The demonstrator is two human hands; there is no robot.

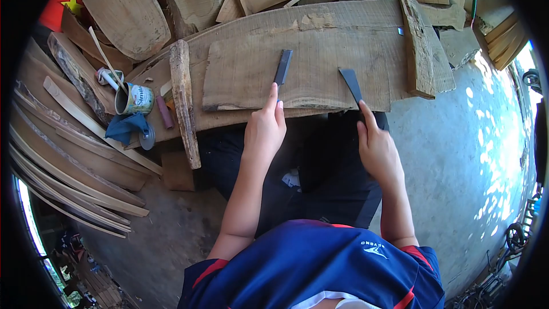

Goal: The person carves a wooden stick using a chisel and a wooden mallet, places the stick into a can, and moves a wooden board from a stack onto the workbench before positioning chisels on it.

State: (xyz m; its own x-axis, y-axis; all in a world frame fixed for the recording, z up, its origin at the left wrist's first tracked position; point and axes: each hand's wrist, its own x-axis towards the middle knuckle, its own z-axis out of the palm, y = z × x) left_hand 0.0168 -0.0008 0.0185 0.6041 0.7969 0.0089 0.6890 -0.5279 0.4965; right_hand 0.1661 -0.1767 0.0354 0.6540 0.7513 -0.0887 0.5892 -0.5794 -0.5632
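Observation:
My left hand (265,129) is closed round a dark, narrow chisel (283,67), its index finger stretched along the tool. The blade points away from me over a flat wooden board (240,80); its handle is hidden in my fist. My right hand (378,149) grips a scraper (350,86) with a dark blade that flares at the tip, the index finger again laid along it. That blade slants up and left above the right part of the board. Whether either blade touches the wood I cannot tell.
The board lies on a larger plank (269,26). A rough wood strip (183,103) crosses its left side, a thick block (417,51) its right. At left stand a tin (137,98) holding a stick, a blue cloth (126,128) and stacked slats (86,177).

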